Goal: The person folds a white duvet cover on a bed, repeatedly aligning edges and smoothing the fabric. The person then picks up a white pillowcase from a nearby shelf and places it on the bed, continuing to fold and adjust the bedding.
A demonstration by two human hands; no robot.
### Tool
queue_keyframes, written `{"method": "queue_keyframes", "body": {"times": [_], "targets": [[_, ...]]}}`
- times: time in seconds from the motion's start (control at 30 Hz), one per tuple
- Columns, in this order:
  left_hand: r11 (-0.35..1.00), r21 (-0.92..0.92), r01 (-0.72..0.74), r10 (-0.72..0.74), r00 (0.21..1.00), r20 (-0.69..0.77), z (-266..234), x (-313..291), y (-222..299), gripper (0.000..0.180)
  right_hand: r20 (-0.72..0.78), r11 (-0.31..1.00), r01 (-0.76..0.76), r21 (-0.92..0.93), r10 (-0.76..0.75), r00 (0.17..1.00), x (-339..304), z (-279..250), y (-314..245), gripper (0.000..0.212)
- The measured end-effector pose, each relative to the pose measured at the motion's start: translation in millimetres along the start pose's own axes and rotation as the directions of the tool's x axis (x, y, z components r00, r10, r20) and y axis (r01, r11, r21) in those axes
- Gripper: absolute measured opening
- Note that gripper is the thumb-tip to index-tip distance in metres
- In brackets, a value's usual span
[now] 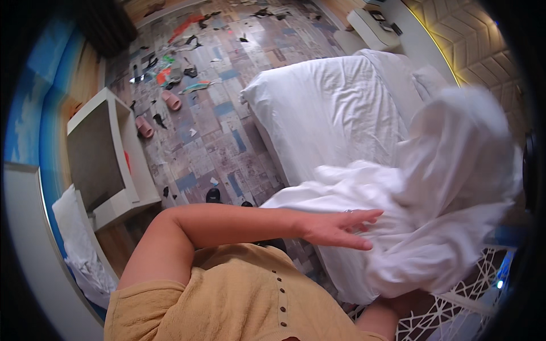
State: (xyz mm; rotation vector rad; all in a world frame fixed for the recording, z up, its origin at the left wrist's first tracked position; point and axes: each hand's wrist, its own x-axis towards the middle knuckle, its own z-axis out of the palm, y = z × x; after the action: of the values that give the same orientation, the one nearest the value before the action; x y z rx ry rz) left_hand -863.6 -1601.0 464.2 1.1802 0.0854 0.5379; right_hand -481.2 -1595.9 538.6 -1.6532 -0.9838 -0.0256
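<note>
My left hand (pixel 341 227) reaches across my body over the bed, fingers stretched apart, a ring on one of them. Nothing shows in its grasp. Just beyond the fingertips a large white bed cover (pixel 455 153) billows up in a loose heap, its upper part smeared by motion. From the lower right, my right forearm (pixel 378 318) comes up to the underside of this cloth, which hides the right hand and its fingers. Underneath lies the bed (pixel 318 108), covered with a wrinkled white sheet. A white pillow (pixel 430 79) lies toward its head end.
Pink slippers (pixel 172 100) and scattered clothes (pixel 170 73) lie on the patchwork floor. At left stands a white cabinet (pixel 122 148), with white cloth (pixel 85 250) beside it. A white lattice screen (pixel 443 318) borders the near right. A bedside unit (pixel 372 28) stands beyond the bed.
</note>
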Motion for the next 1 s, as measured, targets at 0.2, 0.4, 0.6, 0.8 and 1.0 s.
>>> {"method": "queue_keyframes", "body": {"times": [0.2, 0.4, 0.6, 0.8, 1.0], "targets": [[0.993, -0.109, 0.04, -0.046, 0.997, -0.056, -52, 32, 5, 0.068, -0.149, 0.932, 0.361, -0.031, -0.362, 0.92, 79, 29, -102, 0.045], [0.97, -0.165, 0.181, -0.222, 0.933, -0.282, -160, 17, 3, 0.066, 0.248, 0.875, 0.419, -0.241, -0.362, 0.899, 84, 219, -38, 0.048], [0.899, -0.083, 0.429, -0.427, 0.82, -0.381, -268, -20, -9, 0.059, 0.857, 0.773, 0.496, -0.395, 0.115, 0.502, -93, 310, 114, 0.05], [0.769, -0.078, 0.635, -0.607, 0.686, -0.402, -327, -27, -47, 0.052, 0.758, 0.761, 0.124, -0.637, 0.591, 0.276, -184, 315, 127, 0.052], [0.692, -0.013, 0.722, -0.678, 0.642, -0.358, -350, 13, -74, 0.043, 0.761, 0.822, 0.046, -0.567, 0.502, 0.41, -176, 338, 148, 0.049]]}}
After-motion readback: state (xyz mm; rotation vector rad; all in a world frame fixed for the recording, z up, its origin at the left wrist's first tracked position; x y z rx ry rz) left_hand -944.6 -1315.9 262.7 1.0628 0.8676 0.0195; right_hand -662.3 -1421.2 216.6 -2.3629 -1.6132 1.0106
